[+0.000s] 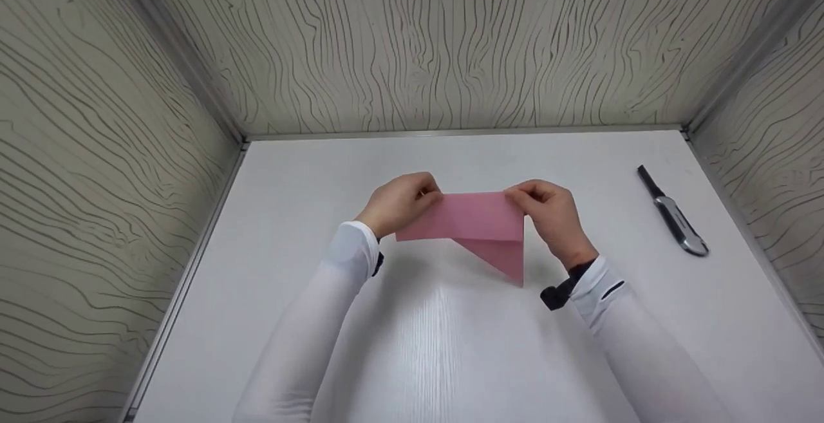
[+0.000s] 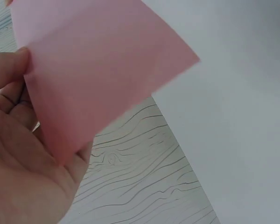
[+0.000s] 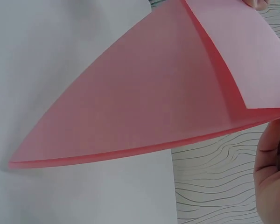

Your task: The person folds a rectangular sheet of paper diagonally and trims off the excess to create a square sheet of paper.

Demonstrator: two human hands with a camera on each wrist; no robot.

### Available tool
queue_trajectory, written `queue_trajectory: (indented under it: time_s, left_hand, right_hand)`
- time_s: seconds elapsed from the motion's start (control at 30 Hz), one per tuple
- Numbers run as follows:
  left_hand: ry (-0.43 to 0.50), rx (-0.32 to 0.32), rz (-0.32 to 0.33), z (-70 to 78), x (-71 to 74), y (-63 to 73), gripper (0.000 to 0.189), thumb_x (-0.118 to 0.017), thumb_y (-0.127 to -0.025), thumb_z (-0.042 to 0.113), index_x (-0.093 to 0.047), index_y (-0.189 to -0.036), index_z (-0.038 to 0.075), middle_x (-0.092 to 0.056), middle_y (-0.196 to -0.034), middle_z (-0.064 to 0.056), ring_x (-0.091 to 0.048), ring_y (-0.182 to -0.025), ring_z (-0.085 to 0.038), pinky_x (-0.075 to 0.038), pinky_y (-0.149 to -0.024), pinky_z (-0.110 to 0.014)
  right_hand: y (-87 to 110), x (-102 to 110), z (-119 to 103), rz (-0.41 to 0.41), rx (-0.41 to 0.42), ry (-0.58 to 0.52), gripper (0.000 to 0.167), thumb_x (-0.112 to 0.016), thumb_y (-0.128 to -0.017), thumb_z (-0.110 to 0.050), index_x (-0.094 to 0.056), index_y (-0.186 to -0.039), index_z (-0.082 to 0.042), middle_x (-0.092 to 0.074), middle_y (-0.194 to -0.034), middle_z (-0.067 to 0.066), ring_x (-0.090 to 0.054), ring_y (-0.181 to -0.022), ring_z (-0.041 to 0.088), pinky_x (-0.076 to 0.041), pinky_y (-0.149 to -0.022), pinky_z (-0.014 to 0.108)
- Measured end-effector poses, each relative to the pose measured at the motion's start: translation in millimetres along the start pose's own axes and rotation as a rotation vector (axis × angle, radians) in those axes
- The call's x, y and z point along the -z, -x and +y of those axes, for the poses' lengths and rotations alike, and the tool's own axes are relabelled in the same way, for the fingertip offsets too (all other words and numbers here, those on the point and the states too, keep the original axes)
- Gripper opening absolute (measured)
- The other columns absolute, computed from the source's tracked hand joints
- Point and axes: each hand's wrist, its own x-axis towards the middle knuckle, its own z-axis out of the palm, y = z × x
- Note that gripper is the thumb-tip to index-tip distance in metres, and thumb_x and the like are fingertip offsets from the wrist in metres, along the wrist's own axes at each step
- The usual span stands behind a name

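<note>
One black-and-silver tool (image 1: pixel 676 218) lies well right of the folded pink paper (image 1: pixel 483 218).

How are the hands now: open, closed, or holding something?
Left hand: holding the folded pink paper by its upper edge.
Right hand: pinching the same paper near an upper corner.
</note>
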Motion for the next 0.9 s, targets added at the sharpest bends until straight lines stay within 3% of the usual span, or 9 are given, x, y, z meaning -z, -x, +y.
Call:
queue_trajectory:
  time_s: [0.4,0.57,0.9]
  left_hand:
    - [0.120,0.081,0.043,-25.0,10.7,9.3,0.013,-0.062,-0.104,0.028,-0.070,-0.104,0.017,-0.067,-0.093,0.005,-0.058,-0.084,-0.017,-0.049,-0.076,-0.034]
    - [0.198,0.111,0.045,-30.1,12.1,12.2,0.014,-0.062,-0.104,0.027,-0.070,-0.104,0.016,-0.068,-0.096,0.004,-0.062,-0.088,-0.019,-0.051,-0.079,-0.036]
    - [0.287,0.128,0.094,-37.2,10.0,14.3,0.020,-0.071,-0.098,0.032,-0.067,-0.088,0.015,-0.067,-0.085,0.000,-0.060,-0.083,-0.018,-0.048,-0.073,-0.034]
  right_hand:
    - [1.2,17.3,2.0,0.051,-0.017,0.000,0.032,-0.071,-0.098,-0.029,-0.074,-0.109,0.002,-0.071,-0.097,0.006,-0.062,-0.083,0.018,-0.054,-0.074,0.026]
    - [0.8,21.2,4.2,0.053,-0.020,0.001,0.034,-0.072,-0.098,-0.031,-0.074,-0.109,0.001,-0.072,-0.097,0.005,-0.062,-0.083,0.018,-0.053,-0.073,0.026]
    - [0.3,26.3,8.4,0.075,-0.082,0.018,0.039,-0.077,-0.093,-0.038,-0.075,-0.108,-0.002,-0.072,-0.099,0.004,-0.061,-0.085,0.020,-0.054,-0.076,0.028]
